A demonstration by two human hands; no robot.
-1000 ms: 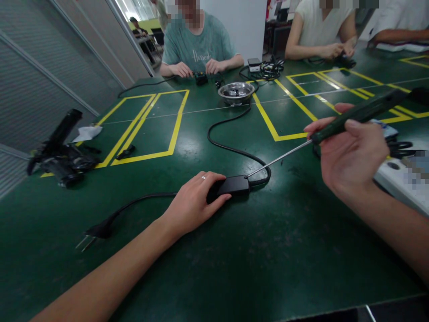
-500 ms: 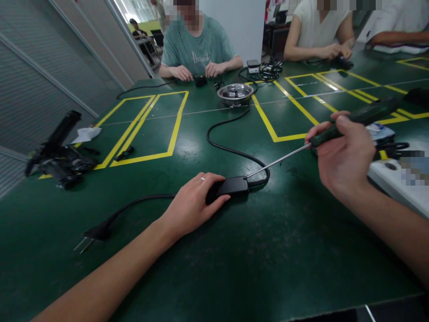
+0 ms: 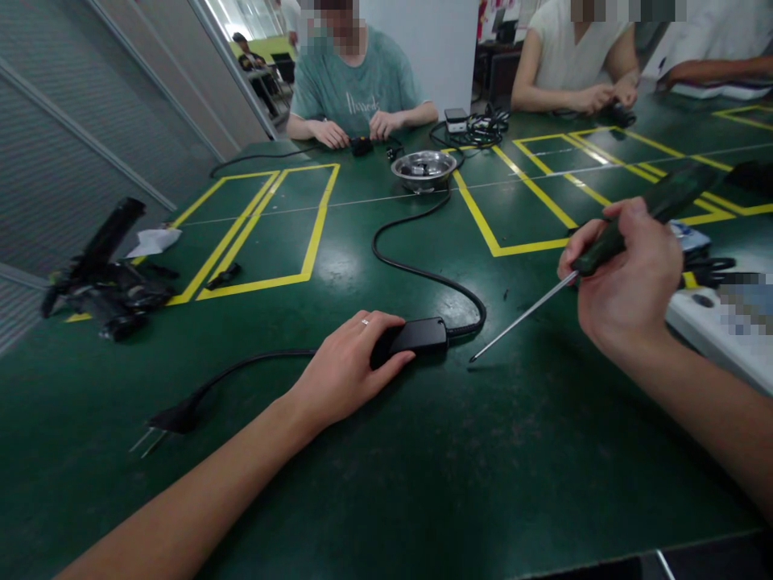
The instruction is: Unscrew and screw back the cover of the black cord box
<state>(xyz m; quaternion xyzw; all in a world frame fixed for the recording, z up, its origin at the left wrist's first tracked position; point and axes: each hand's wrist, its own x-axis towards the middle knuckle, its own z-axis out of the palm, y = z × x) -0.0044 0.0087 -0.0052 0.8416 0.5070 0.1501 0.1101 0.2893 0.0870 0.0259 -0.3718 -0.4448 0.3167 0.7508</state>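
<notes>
At the left, a two-pin plug (image 3: 175, 417) lies on the worktop (image 3: 386, 499) with its pins bare; leaving it unplugged is sensible during handwork on the case. A black cord (image 3: 259, 354) runs right from it towards the left hand (image 3: 341, 366). That hand is partly curled, thumb and fingertips braced on opposite sides of a black case (image 3: 421, 333), which lies flat near the middle of the worktop. The hold looks sound, steadying the case while leaving its right end uncovered. At that end's far corner is a small hole (image 3: 440, 321), too small to tell what sits in it. A black cable (image 3: 474, 298) leaves there and bends away; slack helps, so it does not tug the case. Just beside the case, apart from it, hangs the tip of a screwdriver (image 3: 597, 251), its handle held in the curled fingers of the right hand (image 3: 634, 274). The shaft slants low; for that hole, a steeper line, square to the case, would probably slip less.
</notes>
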